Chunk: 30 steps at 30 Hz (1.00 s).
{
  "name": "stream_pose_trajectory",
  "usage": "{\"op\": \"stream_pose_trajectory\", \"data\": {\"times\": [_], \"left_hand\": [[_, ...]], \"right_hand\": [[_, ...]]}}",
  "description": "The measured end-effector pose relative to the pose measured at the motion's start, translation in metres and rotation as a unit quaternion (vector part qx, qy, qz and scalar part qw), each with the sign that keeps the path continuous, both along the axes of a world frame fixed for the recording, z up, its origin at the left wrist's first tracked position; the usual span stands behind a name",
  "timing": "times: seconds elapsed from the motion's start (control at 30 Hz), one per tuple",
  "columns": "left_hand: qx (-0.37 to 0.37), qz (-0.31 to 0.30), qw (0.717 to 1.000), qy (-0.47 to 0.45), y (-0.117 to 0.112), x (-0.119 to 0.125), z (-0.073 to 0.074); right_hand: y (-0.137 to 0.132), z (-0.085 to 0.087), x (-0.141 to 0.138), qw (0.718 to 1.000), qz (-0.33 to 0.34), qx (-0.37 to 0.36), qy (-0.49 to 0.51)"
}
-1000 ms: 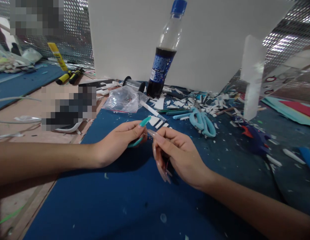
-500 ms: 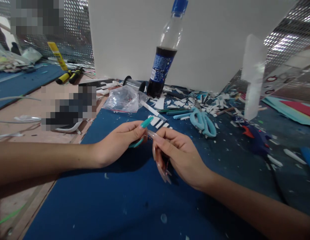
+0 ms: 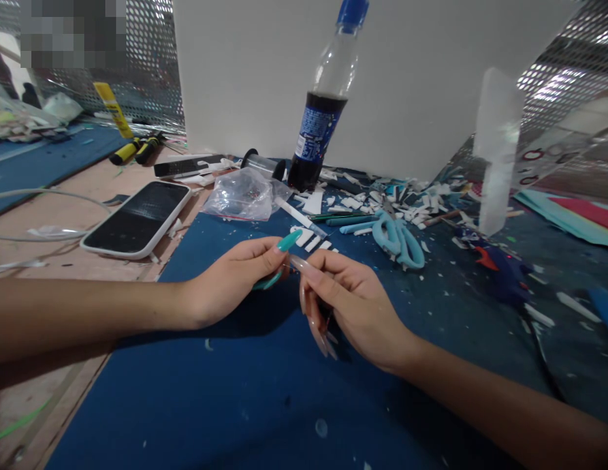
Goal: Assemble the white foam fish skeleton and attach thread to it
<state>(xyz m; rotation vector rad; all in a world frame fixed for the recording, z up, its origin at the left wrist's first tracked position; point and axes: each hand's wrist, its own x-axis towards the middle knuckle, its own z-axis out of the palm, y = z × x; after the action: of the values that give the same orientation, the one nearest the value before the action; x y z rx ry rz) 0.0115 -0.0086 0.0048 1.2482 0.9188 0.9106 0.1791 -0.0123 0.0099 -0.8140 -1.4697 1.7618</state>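
My left hand (image 3: 240, 274), with long teal nails, is closed in a pinch above the blue mat (image 3: 245, 398). Close beside it, my right hand (image 3: 357, 303) pinches with thumb and forefinger; its long nails are pale pink and the other fingers curl downward. The fingertips of both hands nearly meet. A very fine thread-like strand seems to run between them, too small to name. Just beyond the fingertips lie small white strips (image 3: 312, 243) and a white-and-clear stick (image 3: 301, 217). Light blue scissors (image 3: 399, 238) rest to the right.
A bottle of dark drink (image 3: 316, 127) stands behind, near a clear plastic bag (image 3: 242, 196) and a spool (image 3: 263, 164). A phone (image 3: 137, 219) lies at left. On the right are a glue gun (image 3: 504, 267) with its cable and scattered white scraps (image 3: 411, 203).
Both hands keep almost the same pose and place, with only a slight shift at the fingertips. Nothing is visibly taken up or let go.
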Motion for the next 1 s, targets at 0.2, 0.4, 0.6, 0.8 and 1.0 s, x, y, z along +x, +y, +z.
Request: {"op": "stream_pose_trajectory", "data": {"times": [0.2,0.4,0.6,0.8,1.0], "left_hand": [[0.002,-0.008,1.0,0.003,-0.0004,-0.0001,-0.0016],[0.021,-0.03,0.999,-0.004,0.0004,-0.0015,-0.0026],[0.044,-0.05,0.998,0.007,0.0006,-0.0049,-0.0051],[0.052,-0.049,0.997,0.005,0.001,-0.0038,-0.0046],[0.066,-0.047,0.997,-0.004,0.0006,-0.0029,-0.0041]], "right_hand": [[-0.0015,0.0014,-0.0001,1.0,-0.006,0.001,-0.011],[-0.0007,0.0021,-0.0011,1.0,-0.005,0.0,-0.016],[-0.0003,-0.0002,-0.0006,1.0,-0.002,-0.007,-0.006],[-0.0019,0.001,-0.0002,0.999,-0.008,0.004,-0.031],[-0.0002,0.0009,-0.0019,0.999,-0.018,0.016,-0.041]]}}
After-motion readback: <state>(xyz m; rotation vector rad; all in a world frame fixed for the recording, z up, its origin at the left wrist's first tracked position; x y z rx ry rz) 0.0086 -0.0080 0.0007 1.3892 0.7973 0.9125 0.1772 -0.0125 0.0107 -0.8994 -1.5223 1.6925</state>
